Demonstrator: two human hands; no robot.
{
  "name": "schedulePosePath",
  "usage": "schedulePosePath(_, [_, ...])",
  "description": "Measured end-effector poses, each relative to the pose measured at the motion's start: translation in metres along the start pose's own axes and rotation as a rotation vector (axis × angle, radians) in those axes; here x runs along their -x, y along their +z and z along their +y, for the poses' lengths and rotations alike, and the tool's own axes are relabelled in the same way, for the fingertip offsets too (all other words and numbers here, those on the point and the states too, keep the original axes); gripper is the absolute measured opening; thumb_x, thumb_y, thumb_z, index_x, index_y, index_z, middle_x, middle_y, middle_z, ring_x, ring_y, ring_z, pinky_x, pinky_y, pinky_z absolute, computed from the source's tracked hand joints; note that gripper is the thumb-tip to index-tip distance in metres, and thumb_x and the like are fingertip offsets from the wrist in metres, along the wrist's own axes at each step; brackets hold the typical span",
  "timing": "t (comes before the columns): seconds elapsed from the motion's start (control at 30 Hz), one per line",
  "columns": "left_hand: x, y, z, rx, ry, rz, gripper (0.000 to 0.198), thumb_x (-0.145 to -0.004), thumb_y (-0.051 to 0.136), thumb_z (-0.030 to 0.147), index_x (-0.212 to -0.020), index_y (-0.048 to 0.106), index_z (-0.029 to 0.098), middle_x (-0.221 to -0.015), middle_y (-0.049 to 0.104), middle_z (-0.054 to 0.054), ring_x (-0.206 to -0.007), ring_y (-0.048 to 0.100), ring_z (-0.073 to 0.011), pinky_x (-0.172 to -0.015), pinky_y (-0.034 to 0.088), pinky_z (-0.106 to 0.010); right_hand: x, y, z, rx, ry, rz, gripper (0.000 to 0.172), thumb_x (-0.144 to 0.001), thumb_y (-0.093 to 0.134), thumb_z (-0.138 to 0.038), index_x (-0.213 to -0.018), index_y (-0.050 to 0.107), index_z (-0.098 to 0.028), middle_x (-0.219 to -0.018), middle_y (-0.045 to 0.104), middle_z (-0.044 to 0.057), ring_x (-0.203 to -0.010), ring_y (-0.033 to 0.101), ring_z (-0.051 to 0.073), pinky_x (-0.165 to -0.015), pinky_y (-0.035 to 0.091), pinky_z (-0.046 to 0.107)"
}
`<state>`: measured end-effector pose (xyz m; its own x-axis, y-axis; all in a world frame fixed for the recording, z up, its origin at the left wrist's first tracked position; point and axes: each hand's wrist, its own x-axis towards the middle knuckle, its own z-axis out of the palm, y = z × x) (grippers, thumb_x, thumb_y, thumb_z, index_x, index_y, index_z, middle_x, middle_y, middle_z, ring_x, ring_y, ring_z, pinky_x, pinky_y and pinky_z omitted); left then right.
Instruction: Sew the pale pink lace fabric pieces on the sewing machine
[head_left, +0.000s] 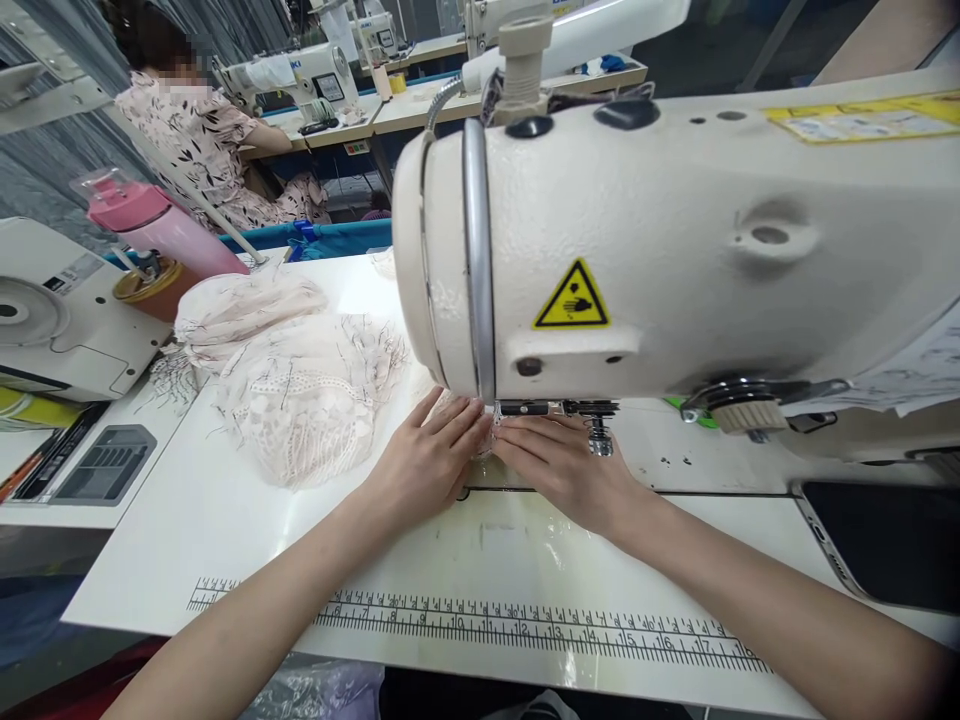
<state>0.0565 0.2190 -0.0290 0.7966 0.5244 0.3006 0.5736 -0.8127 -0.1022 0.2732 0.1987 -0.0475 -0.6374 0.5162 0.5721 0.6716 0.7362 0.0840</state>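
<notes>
A white sewing machine (pixel 660 220) reaches over the worktable, its head above both hands. My left hand (pixel 429 455) lies flat left of the needle area, fingers stretched over pale lace fabric (pixel 485 442). From the other side my right hand (pixel 562 465) rests with its fingers extended, the tips at the fabric's edge near the presser foot. Machine parts partly cover the right hand's fingers. Left of the hands, a crumpled pale pink sheer lace piece (pixel 300 410) with loose dark threads spreads over the table. The needle and the stitching point cannot be made out.
A printed ruler (pixel 517 625) runs along the front of the white table. At the right edge lies a dark phone (pixel 885 540). A pink bottle (pixel 150 220) and another machine (pixel 67 310) stand on the left. Behind, a person (pixel 202 130) sits near more sewing machines.
</notes>
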Motion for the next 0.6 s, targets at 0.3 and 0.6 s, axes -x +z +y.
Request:
schedulePosePath(0.3, [-0.003,0.001,0.012,-0.068,-0.072,0.014,0.039,-0.093,0.04,0.019,-0.125,0.06,0.008,-0.128,0.064,-0.013,-0.119,0.061,-0.0288,-0.109,0.043,-0.052,0.004,-0.01,-0.006,0.014,0.186,-0.13,0.041,-0.093,0.037,0.003,-0.1,0.069,-0.02,-0.107,0.072,0.002,-0.093,0.066,0.017,-0.075,0.044,0.033])
schedulePosePath(0.6, [-0.004,0.0,0.018,-0.102,-0.086,0.01,0.04,-0.096,0.044,0.026,-0.131,0.056,0.012,-0.125,0.065,-0.015,-0.119,0.06,-0.0302,-0.109,0.041,-0.054,0.008,-0.01,0.002,0.204,0.14,-0.07,0.043,-0.087,0.042,0.006,-0.107,0.068,-0.021,-0.113,0.071,-0.002,-0.085,0.066,0.017,-0.09,0.046,0.035])
